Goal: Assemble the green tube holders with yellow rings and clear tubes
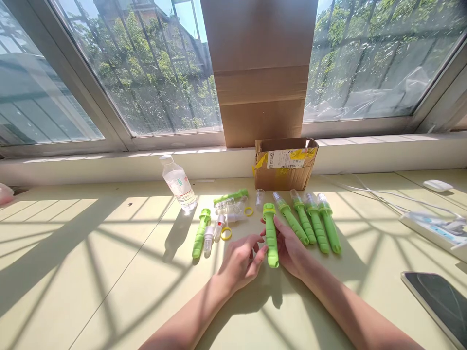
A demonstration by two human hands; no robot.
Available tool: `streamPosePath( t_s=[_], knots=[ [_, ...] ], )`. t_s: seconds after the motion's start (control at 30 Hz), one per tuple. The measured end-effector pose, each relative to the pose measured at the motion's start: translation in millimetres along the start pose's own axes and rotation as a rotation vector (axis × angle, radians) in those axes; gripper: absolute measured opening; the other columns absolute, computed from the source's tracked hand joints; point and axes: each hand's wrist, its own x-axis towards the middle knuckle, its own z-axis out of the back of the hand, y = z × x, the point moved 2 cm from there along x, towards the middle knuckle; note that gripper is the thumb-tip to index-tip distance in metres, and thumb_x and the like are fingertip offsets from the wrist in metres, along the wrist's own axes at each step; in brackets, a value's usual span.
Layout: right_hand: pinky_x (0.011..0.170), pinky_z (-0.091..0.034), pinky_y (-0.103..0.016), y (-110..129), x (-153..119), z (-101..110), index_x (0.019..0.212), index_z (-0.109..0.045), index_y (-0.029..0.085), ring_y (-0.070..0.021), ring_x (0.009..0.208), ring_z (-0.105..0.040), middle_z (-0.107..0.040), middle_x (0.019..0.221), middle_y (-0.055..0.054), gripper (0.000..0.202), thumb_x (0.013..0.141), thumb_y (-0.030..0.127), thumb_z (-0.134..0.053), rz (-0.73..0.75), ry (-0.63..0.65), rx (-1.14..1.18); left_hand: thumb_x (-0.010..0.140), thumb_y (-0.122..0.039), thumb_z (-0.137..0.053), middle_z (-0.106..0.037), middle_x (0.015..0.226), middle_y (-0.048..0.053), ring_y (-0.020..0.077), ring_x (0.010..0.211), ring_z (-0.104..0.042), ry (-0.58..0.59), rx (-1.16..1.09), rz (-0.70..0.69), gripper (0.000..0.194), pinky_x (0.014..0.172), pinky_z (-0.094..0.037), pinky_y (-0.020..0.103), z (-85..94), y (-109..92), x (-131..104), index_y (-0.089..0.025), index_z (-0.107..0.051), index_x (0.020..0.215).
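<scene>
Right hand (289, 243) has its fingers wrapped round the back of a green tube (271, 236), held up just over the table (146, 301), bare threads on top. Left hand (241, 260) is half curled right beside the tube's lower part; can't tell if the thumb is actually touching or just hovering.

Next to the right hand are four capped tubes (318, 228) in a loose row, clear tops on, so I'd call those four done. The held one has no top, same for the side tube (201, 236) over on the left, and the back tube (233, 195) looks topless too, so my guess is three left. Loose bits sit in between: yellow rings (226, 234), white-collared vials (208, 239), a clear cup (260, 198).

Hard to make out: the clear parts by the back tube overlap in the glare, so no honest count there. Right fingertips are mostly hidden by the tube. Can't see into the box (282, 172) behind, and the phone (438, 301) is cut off at the edge.
</scene>
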Motion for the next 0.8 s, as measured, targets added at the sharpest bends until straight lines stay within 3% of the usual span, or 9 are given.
streamPosePath(
  t_s=[0.27, 0.4, 0.8],
  knots=[
    [0.055, -0.044, -0.033, -5.6, 5.3, 7.5, 0.093, -0.07, 0.025, -0.0192, 0.063, -0.059, -0.067, 0.071, -0.003, 0.036, 0.087, 0.06, -0.063, -0.021, -0.036, 0.036, 0.097, -0.036, -0.045, -0.059, 0.063, -0.001, 0.0132, 0.054, -0.052, 0.043, 0.141, -0.032, 0.026, 0.051, -0.041, 0.026, -1.9, 0.6, 1.0, -0.022, -0.056, 0.077],
    [0.054, -0.045, -0.028, -2.8, 4.2, 5.2, 0.097, -0.07, 0.022, -0.0167, 0.066, -0.059, -0.069, 0.077, -0.003, 0.033, 0.088, 0.054, -0.065, -0.029, -0.035, 0.091, 0.098, -0.034, -0.045, -0.056, 0.061, -0.002, 0.0118, 0.052, -0.049, 0.041, 0.167, -0.036, 0.032, 0.049, -0.037, 0.025, -2.0, 0.2, 2.2, -0.022, -0.053, 0.07],
    [0.045, -0.043, -0.027, 0.6, 3.2, 2.6, 0.106, -0.068, 0.019, -0.0179, 0.064, -0.06, -0.066, 0.071, -0.004, 0.033, 0.088, 0.047, -0.066, -0.043, -0.022, 0.12, 0.1, -0.04, -0.038, -0.052, 0.062, -0.001, 0.0131, 0.054, -0.045, 0.116, 0.215, 0.017, 0.037, 0.051, -0.035, 0.026, -4.9, 4.7, 1.6, -0.023, -0.047, 0.069]
  ],
)
